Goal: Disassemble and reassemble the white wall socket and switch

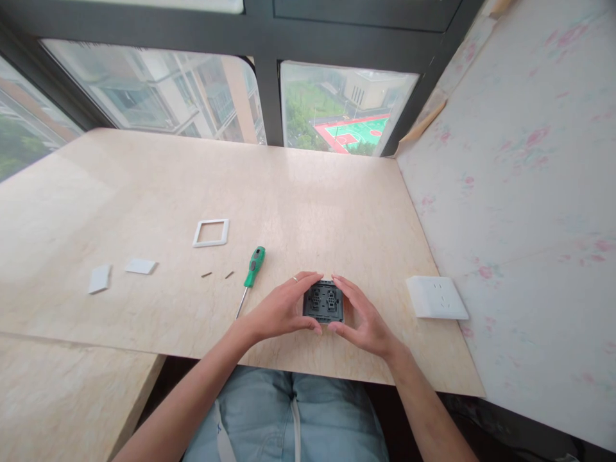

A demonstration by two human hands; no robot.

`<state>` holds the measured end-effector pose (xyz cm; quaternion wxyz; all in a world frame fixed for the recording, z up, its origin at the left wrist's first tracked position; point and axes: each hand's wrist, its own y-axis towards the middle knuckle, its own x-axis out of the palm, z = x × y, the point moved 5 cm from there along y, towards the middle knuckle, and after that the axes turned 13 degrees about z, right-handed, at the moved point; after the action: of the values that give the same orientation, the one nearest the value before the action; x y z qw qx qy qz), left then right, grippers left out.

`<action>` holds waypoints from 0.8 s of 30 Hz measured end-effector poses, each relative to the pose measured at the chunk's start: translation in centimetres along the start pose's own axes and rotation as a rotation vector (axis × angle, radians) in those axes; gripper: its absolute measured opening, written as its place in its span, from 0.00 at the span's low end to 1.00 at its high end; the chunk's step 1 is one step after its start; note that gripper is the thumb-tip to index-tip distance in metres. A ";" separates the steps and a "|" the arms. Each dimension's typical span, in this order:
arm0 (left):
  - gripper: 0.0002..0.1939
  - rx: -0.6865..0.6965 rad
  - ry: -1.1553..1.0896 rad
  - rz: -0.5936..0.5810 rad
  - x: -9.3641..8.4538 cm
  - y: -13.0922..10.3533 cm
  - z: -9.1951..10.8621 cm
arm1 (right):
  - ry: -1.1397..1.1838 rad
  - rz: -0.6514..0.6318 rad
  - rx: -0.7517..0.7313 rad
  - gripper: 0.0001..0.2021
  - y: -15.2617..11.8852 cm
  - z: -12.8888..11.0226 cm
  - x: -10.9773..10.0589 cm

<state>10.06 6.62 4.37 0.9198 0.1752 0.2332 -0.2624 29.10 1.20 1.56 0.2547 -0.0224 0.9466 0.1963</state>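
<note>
Near the front edge of the bench (317,212), to the right of the green screwdriver (255,264): a black switch box (324,309), about square, with no clear long side. Right between left hand (283,309) and right hand (369,324), about as near to both. In each grip, partly open, fingers at the far side, thumb at the near side, seeming to hold the box.

Soft daylight is coming through the window (332,96), laying a pale sheen on the counter (332,179). Outdoor detail is washing out, shadows are falling faintly, and wide-angle distortion is stretching the edges.
</note>
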 end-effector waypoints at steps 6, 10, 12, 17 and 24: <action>0.49 -0.050 -0.008 0.033 0.2 -1.0 -0.7 | -0.004 -0.016 -0.001 0.40 0.1 -0.2 -0.1; 0.52 -0.109 0.009 0.060 0.3 -1.6 -1.1 | -0.002 -0.032 0.003 0.39 0.2 -0.3 -0.1; 0.52 -0.144 0.017 0.068 0.4 -1.9 -1.4 | -0.005 -0.039 0.000 0.39 0.2 -0.4 0.0; 0.49 -0.187 -0.020 0.103 0.6 -2.4 -1.8 | -0.037 -0.061 -0.023 0.38 0.3 -0.6 -0.1; 0.48 -0.197 -0.104 0.111 0.2 -2.5 -2.0 | -0.071 -0.098 -0.073 0.36 0.3 -0.8 0.1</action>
<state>8.13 5.45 2.10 0.9566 0.0825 0.1996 -0.1956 28.60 1.19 2.26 0.2964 -0.0709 0.9269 0.2188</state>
